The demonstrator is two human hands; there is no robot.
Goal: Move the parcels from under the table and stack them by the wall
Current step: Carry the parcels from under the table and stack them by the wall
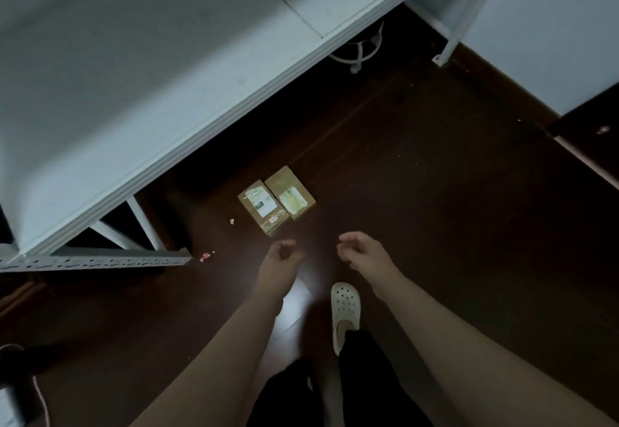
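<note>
Two small brown cardboard parcels (264,205) lie touching on dark floor (435,192) nr white worktop (134,91); my left hand (283,252) & right hand (360,249) hover apart, empty, loosely curled. Risk: scooping both tog., one slips.

The table (167,74) ran off the top and left edges, and its top hid most of a white stool (360,48) beneath. Print on the labels (264,204) of the two parcels (294,180) was too small to read. Small scraps (205,256) on the floor (435,192) could not be identified. A grey object (8,403) was cut off at the lower left corner.
</note>
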